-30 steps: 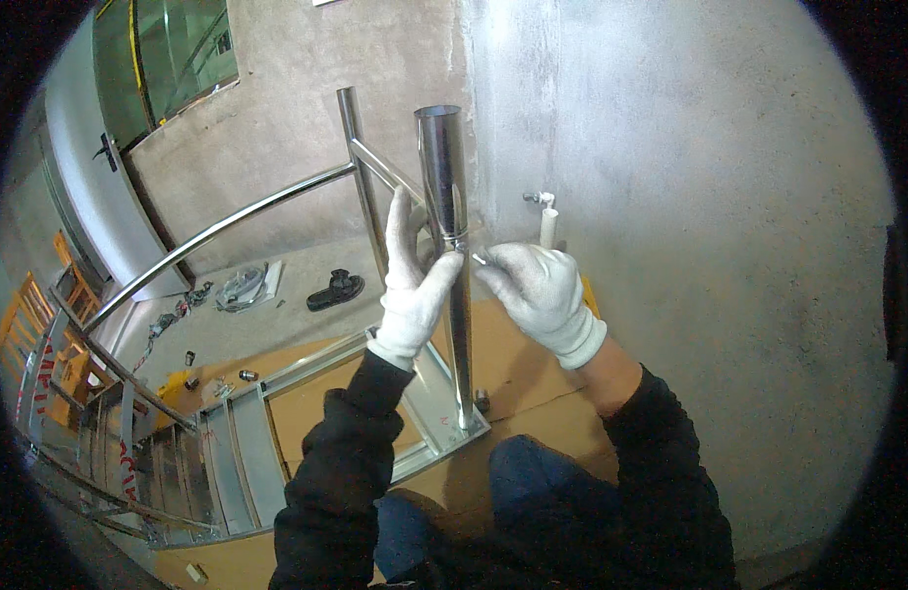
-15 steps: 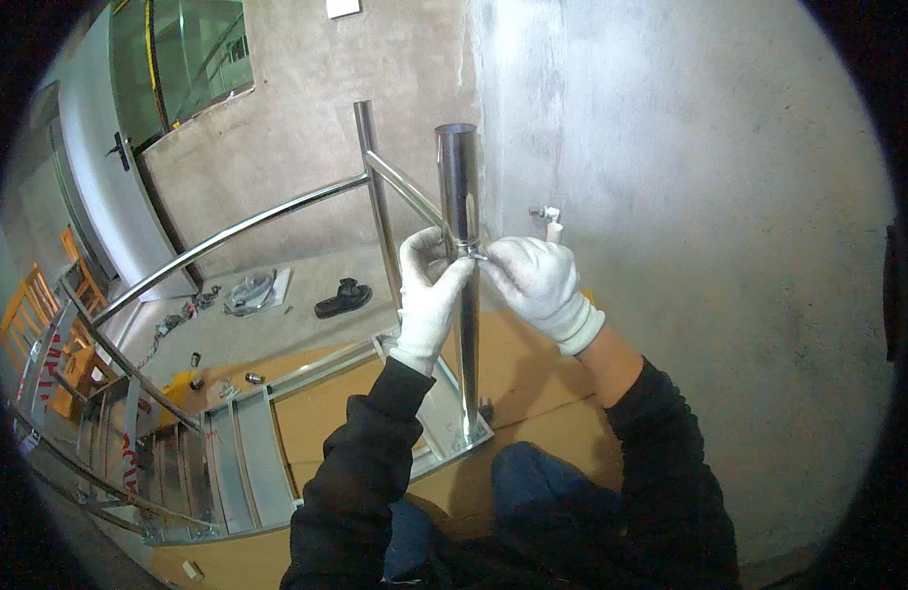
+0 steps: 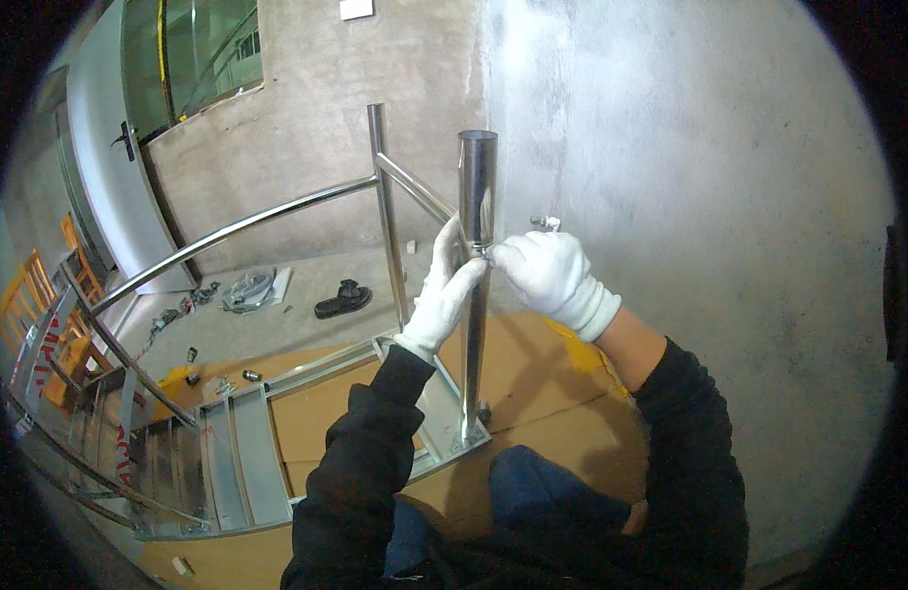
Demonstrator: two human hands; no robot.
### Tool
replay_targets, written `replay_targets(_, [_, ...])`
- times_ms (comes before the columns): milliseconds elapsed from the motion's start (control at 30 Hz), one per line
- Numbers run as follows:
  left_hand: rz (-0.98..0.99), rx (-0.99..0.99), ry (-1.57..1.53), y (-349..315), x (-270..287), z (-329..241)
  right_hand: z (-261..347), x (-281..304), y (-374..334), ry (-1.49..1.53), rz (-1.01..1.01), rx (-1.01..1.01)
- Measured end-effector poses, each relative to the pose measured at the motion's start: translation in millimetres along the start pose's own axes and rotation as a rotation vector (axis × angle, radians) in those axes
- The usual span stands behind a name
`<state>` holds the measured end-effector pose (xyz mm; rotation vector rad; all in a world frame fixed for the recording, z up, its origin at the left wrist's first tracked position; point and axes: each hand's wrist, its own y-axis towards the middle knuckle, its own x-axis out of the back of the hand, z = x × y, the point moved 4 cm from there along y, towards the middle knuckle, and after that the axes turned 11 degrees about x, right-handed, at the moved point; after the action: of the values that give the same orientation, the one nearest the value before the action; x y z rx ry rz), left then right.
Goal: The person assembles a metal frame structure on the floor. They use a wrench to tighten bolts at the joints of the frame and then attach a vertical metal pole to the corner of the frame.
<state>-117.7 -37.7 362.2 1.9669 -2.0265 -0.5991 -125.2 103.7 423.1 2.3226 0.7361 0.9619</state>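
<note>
Right fingers have moved in beside the metal post.

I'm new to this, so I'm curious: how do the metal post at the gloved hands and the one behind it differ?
The near post looks thicker than the far post. The left hand and right hand are at the near post, neither at the far post. The curved handrail meets the far post, not the near post. Both are shiny, upright metal.
</note>
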Motion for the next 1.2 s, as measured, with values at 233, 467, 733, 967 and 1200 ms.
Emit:
replay_targets(233, [-0.104,-0.146,0.295,5,14,15,3,-11,4,0.324,-0.004,-0.378])
replay_targets(467, [-0.358,-0.31,0.381,-24,3,23,1,-53,-33,0.689,-0.209,-0.934])
replay_targets(733, [-0.524,-0.246,0.537,-49,-35,40,-12,-59,-37,0.678,-0.151,-0.958])
replay_targets(967, [-0.484,-0.006,0.393,-40,-29,44,-9,-56,-33,0.799,-0.196,-1.004])
replay_targets(1200, [-0.419,0.013,0.243,-31,-29,51,-6,-54,-38,0.812,-0.194,-1.013])
